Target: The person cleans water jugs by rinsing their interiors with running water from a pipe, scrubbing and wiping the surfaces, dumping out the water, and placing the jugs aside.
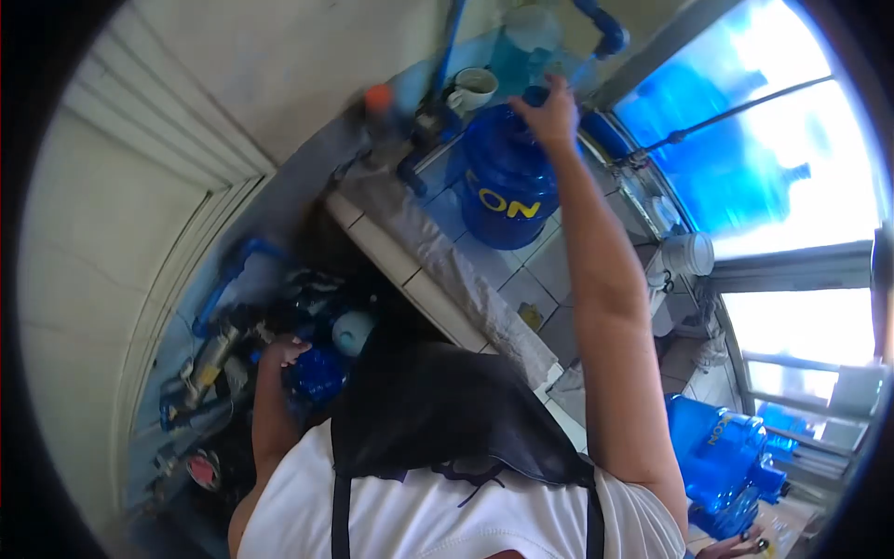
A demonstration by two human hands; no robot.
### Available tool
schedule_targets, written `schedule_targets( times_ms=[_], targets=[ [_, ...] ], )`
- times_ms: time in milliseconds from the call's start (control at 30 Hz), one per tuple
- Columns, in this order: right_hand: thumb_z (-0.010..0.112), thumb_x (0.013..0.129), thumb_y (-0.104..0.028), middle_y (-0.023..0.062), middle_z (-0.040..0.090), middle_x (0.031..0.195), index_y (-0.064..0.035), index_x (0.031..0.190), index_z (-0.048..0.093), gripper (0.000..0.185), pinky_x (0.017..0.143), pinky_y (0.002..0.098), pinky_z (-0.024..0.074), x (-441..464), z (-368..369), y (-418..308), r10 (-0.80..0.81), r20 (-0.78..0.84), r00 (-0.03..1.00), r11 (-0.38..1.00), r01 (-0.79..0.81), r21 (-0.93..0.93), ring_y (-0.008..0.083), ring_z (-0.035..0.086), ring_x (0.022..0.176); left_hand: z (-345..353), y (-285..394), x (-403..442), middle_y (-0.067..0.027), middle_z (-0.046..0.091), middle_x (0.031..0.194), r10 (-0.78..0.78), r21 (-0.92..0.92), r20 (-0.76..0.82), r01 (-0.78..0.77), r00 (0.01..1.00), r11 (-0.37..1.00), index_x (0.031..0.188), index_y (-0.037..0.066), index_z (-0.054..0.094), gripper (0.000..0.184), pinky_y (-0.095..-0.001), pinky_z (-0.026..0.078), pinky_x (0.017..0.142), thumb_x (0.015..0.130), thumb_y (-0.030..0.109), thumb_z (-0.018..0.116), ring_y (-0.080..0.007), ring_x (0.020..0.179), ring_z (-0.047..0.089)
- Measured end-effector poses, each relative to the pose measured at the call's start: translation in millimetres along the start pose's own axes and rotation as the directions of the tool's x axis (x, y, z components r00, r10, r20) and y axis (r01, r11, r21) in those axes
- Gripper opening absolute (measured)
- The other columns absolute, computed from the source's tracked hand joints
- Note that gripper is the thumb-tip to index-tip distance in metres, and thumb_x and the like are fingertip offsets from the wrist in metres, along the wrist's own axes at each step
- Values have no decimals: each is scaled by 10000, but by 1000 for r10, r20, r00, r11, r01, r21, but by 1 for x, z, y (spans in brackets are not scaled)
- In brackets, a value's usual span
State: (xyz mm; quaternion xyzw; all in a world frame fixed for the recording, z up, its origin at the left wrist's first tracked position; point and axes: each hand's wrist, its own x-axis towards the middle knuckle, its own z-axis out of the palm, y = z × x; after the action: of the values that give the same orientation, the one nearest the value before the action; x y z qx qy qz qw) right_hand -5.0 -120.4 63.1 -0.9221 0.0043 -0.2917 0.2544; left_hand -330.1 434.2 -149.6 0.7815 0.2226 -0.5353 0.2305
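A large blue water jug (507, 186) with yellow lettering stands upright on the tiled counter (526, 270). At its top my right hand (549, 116) has its thumb and fingers around the neck. Down below counter level, my left hand (284, 350) is among pipes and fittings (209, 363), its fingers curled; what they hold is too dark to make out. Just beside that hand are a blue rounded container (319, 373) and a pale blue round object (352, 333).
A white mug (473, 86) and an orange-capped bottle (379, 101) stand near the wall. Blue pipes (605, 33) run above the counter. More blue jugs (712, 443) are at lower right, near another person's hand (731, 548). A white bucket (687, 253) stands by the window.
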Motion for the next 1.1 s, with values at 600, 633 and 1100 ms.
schedule_targets(
  times_ms=[600,633,1100],
  targets=[
    [747,702,-285,165,687,960,-70,1036,654,408,940,454,426,-43,39,24,198,-32,980,957,-186,223,365,639,947,-76,539,-187,-131,616,1024,842,683,-165,-675,-513,-278,974,48,659,174,-388,477,854,835,150,676,-322,973,599],
    [716,728,-294,156,688,941,-87,1087,631,423,952,490,395,-47,38,15,361,-131,923,925,-336,176,360,639,929,-75,563,-182,-131,616,1024,841,686,-157,-670,-517,-284,974,48,659,174,-388,477,854,835,150,676,-322,973,599],
    [859,586,-391,161,635,1152,-57,1210,593,755,1030,399,401,-34,21,45,238,262,935,862,-328,387,316,551,1162,-96,675,-181,-155,698,838,905,754,387,-626,179,-199,855,40,712,439,-398,512,749,839,470,625,-313,814,668]
  ],
)
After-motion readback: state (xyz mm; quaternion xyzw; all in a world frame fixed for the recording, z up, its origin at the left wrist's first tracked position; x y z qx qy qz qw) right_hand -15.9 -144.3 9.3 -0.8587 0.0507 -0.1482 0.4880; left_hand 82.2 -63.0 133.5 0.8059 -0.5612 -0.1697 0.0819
